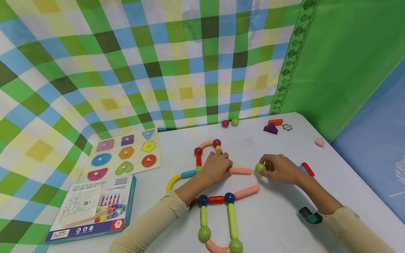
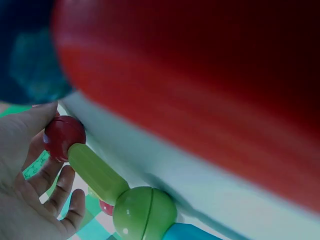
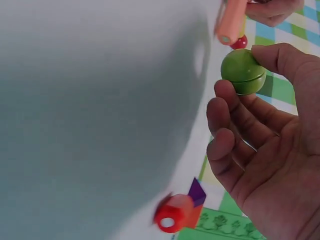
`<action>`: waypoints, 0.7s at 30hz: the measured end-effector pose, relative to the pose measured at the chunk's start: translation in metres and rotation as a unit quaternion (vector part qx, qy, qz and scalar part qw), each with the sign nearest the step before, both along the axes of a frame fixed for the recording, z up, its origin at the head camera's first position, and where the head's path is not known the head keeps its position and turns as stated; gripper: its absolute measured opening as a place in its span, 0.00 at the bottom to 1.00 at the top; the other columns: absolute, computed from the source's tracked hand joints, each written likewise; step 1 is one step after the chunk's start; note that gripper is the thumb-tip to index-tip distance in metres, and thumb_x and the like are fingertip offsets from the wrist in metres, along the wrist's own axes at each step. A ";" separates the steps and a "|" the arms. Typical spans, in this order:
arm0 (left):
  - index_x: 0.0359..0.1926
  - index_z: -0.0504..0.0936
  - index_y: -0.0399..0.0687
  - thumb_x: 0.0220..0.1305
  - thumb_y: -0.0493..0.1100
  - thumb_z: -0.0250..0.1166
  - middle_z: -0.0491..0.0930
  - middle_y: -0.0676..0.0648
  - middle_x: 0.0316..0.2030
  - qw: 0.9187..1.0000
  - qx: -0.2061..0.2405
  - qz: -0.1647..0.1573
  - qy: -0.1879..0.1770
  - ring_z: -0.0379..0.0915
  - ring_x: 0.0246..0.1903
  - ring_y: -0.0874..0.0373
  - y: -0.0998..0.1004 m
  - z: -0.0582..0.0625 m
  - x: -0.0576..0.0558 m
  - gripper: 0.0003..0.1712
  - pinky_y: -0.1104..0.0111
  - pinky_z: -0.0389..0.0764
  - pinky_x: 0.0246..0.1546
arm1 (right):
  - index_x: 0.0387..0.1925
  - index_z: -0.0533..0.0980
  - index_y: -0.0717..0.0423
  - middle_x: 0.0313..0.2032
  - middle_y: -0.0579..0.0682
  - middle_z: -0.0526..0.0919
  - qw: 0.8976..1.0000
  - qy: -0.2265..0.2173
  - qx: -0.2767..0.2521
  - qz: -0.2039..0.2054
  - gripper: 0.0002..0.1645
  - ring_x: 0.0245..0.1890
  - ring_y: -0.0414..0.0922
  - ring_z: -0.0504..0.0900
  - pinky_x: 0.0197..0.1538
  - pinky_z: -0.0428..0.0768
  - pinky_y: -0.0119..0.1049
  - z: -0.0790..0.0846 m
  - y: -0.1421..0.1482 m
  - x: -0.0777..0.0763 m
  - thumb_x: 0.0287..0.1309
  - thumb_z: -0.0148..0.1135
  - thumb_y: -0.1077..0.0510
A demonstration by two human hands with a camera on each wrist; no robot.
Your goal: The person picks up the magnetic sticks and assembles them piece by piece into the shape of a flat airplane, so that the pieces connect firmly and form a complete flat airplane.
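A figure of magnetic sticks and balls lies on the white table. My left hand [image 1: 217, 167] holds a red ball [image 2: 65, 137] between thumb and fingers; the hand hides that ball in the head view. A green stick [image 2: 97, 172] joins it to a green ball [image 2: 145, 215]. From beside the left hand a pink stick [image 1: 240, 170] points right. My right hand [image 1: 280, 168] pinches a loose green ball [image 3: 243, 71] between thumb and fingertips, a short gap from the pink stick's free end. Below, another pink stick [image 1: 247, 192] extends from a dark blue ball [image 1: 229, 198].
On the left lie a shape puzzle board [image 1: 136, 151] and a boxed toy [image 1: 91, 207]. A red ball [image 1: 225, 123] and a green ball [image 1: 235, 122] sit at the back edge. Purple [image 1: 270, 129] and orange [image 1: 275, 122] pieces lie back right, a green piece [image 1: 310, 215] by the right sleeve.
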State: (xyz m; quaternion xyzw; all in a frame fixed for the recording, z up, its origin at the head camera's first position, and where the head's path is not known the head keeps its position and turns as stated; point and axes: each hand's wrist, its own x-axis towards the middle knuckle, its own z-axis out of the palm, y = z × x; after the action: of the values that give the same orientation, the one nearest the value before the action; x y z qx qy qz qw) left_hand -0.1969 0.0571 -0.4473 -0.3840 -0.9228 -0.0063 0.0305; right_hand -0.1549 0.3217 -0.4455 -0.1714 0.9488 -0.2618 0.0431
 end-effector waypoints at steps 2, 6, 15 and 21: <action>0.41 0.85 0.60 0.57 0.56 0.68 0.71 0.56 0.32 1.000 0.005 0.003 -0.005 0.59 0.40 0.58 -0.001 0.000 0.001 0.12 0.64 0.67 0.43 | 0.42 0.76 0.50 0.26 0.40 0.76 1.000 -0.009 -0.009 0.000 0.15 0.25 0.39 0.73 0.28 0.74 0.31 -0.005 0.002 0.005 0.53 0.69 0.52; 0.43 0.84 0.60 0.57 0.56 0.68 0.72 0.56 0.34 1.000 0.015 0.009 -0.009 0.59 0.42 0.58 -0.003 0.002 0.003 0.14 0.64 0.68 0.45 | 0.46 0.75 0.49 0.30 0.41 0.77 0.998 -0.020 -0.050 0.013 0.17 0.27 0.41 0.74 0.29 0.75 0.31 -0.012 0.002 0.009 0.55 0.67 0.53; 0.45 0.84 0.59 0.59 0.55 0.66 0.74 0.55 0.38 1.000 0.015 0.013 -0.012 0.59 0.43 0.57 -0.006 0.004 0.007 0.14 0.62 0.69 0.48 | 0.49 0.73 0.47 0.32 0.42 0.76 0.997 -0.025 -0.066 0.020 0.19 0.29 0.42 0.74 0.29 0.76 0.31 -0.018 -0.004 0.009 0.56 0.67 0.53; 0.48 0.81 0.59 0.61 0.57 0.63 0.75 0.54 0.42 0.999 0.021 -0.015 0.023 0.62 0.44 0.58 -0.004 0.011 0.020 0.16 0.64 0.71 0.47 | 0.48 0.74 0.47 0.33 0.43 0.77 0.997 -0.030 -0.067 0.015 0.18 0.29 0.42 0.74 0.30 0.76 0.32 -0.017 -0.004 0.009 0.56 0.67 0.53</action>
State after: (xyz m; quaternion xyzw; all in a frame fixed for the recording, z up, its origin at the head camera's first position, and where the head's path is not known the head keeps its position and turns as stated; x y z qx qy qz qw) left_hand -0.1768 0.0527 -0.4362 -0.3973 -0.9156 -0.0171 0.0595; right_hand -0.1459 0.3174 -0.4623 -0.1802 0.9246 -0.3294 0.0643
